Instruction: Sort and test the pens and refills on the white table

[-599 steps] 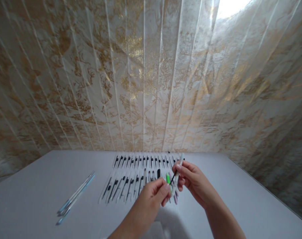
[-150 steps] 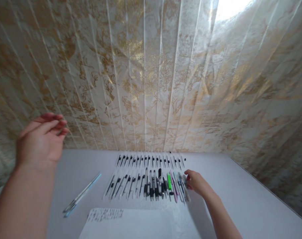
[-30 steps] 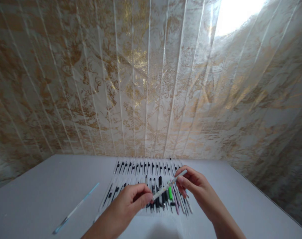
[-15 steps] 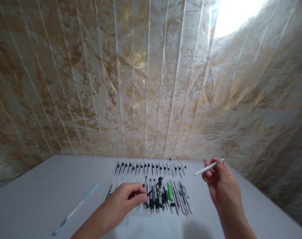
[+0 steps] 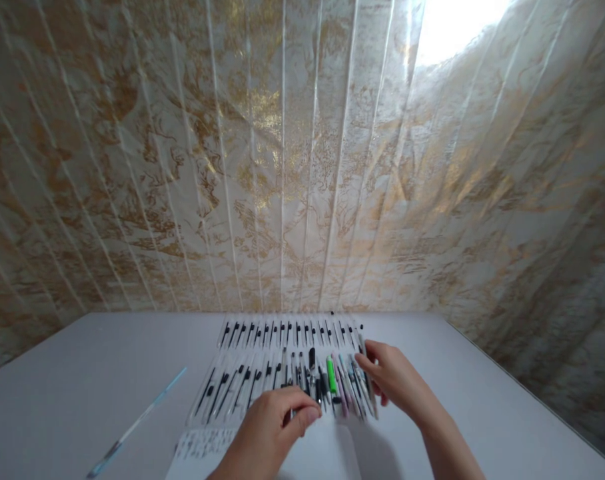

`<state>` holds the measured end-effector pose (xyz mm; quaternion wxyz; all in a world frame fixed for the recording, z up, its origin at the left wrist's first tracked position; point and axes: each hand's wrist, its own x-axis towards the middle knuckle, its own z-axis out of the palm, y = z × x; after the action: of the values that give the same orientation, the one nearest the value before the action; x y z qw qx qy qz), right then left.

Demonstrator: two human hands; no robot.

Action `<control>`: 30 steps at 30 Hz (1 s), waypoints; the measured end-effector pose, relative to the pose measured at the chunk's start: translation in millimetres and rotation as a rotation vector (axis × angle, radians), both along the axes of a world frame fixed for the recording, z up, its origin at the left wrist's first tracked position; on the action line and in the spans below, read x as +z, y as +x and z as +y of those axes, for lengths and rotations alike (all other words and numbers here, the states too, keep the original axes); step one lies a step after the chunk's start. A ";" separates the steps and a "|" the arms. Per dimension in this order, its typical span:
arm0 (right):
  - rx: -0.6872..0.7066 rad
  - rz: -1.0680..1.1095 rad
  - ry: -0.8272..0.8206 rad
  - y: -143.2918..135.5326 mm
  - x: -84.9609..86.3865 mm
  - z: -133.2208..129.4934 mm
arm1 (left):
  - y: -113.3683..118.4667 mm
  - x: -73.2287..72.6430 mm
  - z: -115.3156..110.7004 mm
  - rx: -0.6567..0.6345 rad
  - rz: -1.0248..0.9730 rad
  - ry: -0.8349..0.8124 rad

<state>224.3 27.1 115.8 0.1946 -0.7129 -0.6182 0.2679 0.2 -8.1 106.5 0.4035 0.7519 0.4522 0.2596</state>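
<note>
My right hand (image 5: 395, 380) is closed on a slim pale pen (image 5: 374, 404), which lies along the right end of the front row of pens. Low over the front middle of that row, my left hand (image 5: 285, 427) has thumb and forefinger pinched together; what is between them, if anything, I cannot make out. Beyond its fingertips lie several dark and clear pens, partly hidden by the hand. A bright green pen (image 5: 331, 375) stands out in the row, with a pinkish-purple pen (image 5: 343, 393) to its right.
Behind runs a row of clear pen barrels with black parts (image 5: 267, 331). More clear and black pieces (image 5: 225, 387) lie front left. A long blue-tipped clear stick (image 5: 137, 425) lies alone at left. Paper with handwriting (image 5: 202, 443) is nearest me. A gold-patterned curtain (image 5: 282, 167) hangs behind the table.
My right hand has come left and down with the pen, from the air to the row's right end. My left hand has moved right and nearer me; the dark thin piece at its fingertips no longer shows clearly.
</note>
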 end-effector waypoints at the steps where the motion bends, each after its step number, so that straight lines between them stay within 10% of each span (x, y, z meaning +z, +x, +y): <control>1: -0.040 -0.066 -0.038 14.4 -4.3 3.5 | 1.1 -1.9 -0.1 -0.008 0.011 0.020; 10: -0.128 -0.256 -0.208 43.2 -51.7 26.0 | 4.7 -6.3 -0.6 -0.033 0.106 0.102; 30: -0.029 -0.075 -0.288 42.8 -54.2 24.9 | 5.6 -15.2 0.0 -0.012 0.043 0.051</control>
<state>267.1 52.1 61.5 0.0710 -0.7519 -0.5698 0.3239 5.8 -8.1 91.4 0.3760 0.7699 0.4496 0.2523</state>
